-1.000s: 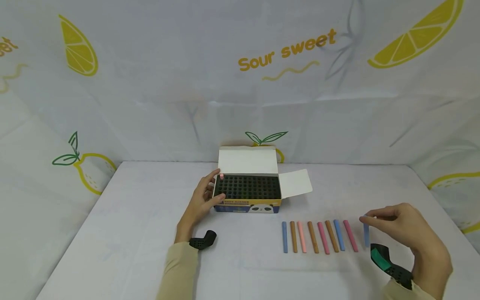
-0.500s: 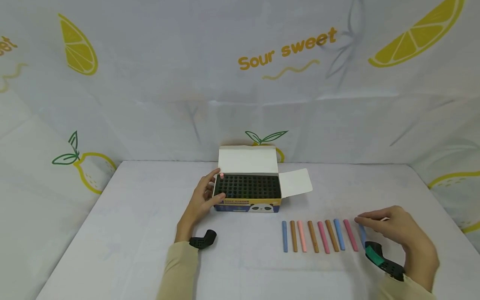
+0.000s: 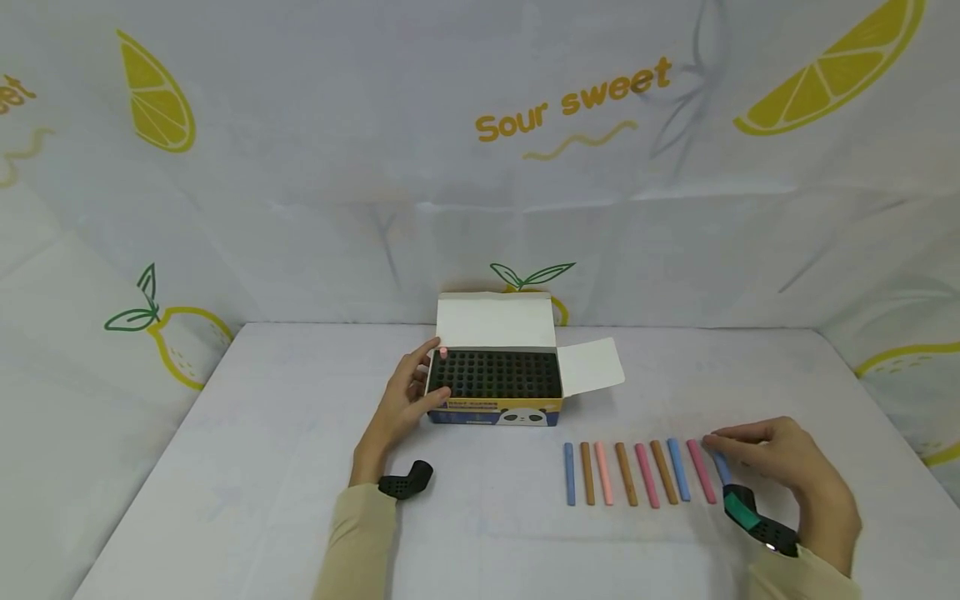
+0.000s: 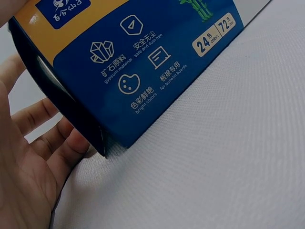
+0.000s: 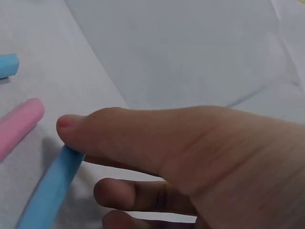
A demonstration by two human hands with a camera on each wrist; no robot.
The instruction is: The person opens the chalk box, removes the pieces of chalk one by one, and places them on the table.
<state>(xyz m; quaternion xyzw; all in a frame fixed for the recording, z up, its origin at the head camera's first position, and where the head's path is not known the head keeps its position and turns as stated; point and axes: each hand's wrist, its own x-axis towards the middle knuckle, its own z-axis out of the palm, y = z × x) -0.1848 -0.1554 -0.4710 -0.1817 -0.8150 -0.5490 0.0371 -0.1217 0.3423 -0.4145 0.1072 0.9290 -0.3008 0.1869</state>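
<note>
An open chalk box (image 3: 495, 387) with a dark grid insert stands mid-table; one pink chalk (image 3: 443, 352) sticks up in its back left corner. My left hand (image 3: 417, 382) grips the box's left end, thumb on the blue front; the left wrist view shows the printed box (image 4: 133, 71) against my left hand's fingers (image 4: 33, 143). A row of several coloured chalks (image 3: 637, 473) lies in front of the box. My right hand (image 3: 738, 446) pinches a blue chalk (image 3: 722, 468) lying at the row's right end. In the right wrist view the thumb (image 5: 95, 129) presses on that blue chalk (image 5: 50, 191).
The box's lid (image 3: 495, 321) stands up at the back and a side flap (image 3: 592, 367) sticks out to the right. A white cloth covers the table (image 3: 262, 433), with lemon-print backdrop walls behind and at both sides. Black wrist cameras (image 3: 405, 482) sit on both forearms.
My right hand has come down and slightly left, bringing the blue chalk from hanging above the table to lying beside the row's last pink chalk. The left hand and box have not moved.
</note>
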